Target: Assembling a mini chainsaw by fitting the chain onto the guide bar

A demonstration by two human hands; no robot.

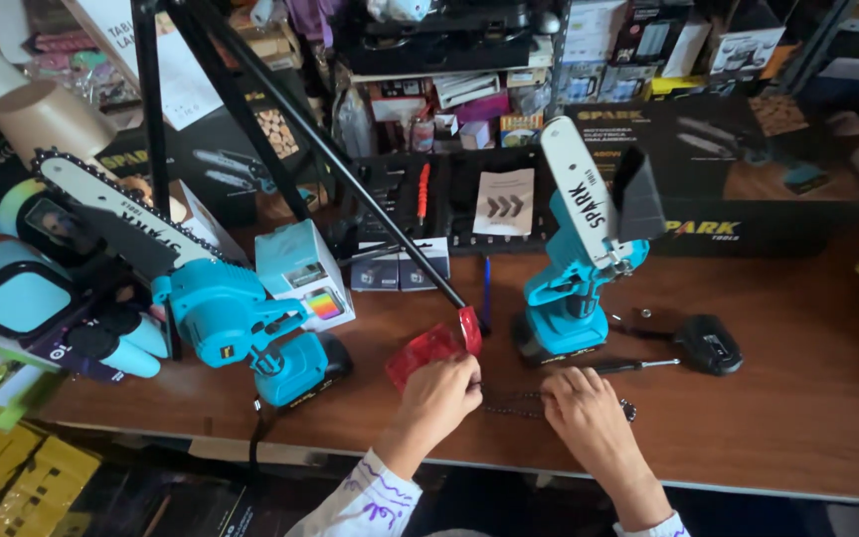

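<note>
A thin dark saw chain (514,403) lies on the brown table (768,398) between my two hands. My left hand (439,396) rests on its left end, fingers curled on it, next to a red clear plastic piece (420,353). My right hand (587,413) presses on the chain's right part, whose end (628,409) sticks out past the fingers. Just behind the hands a blue mini chainsaw (574,288) stands upright, its white bar pointing up. A second blue mini chainsaw (231,318) with a fitted chain stands at the left.
A black tripod leg (350,174) slants down to a red foot (469,328) by my left hand. A screwdriver (638,365) and a black battery charger (710,345) lie at the right. Small boxes (302,273), an open black tool case (449,204) and stacked cartons fill the back.
</note>
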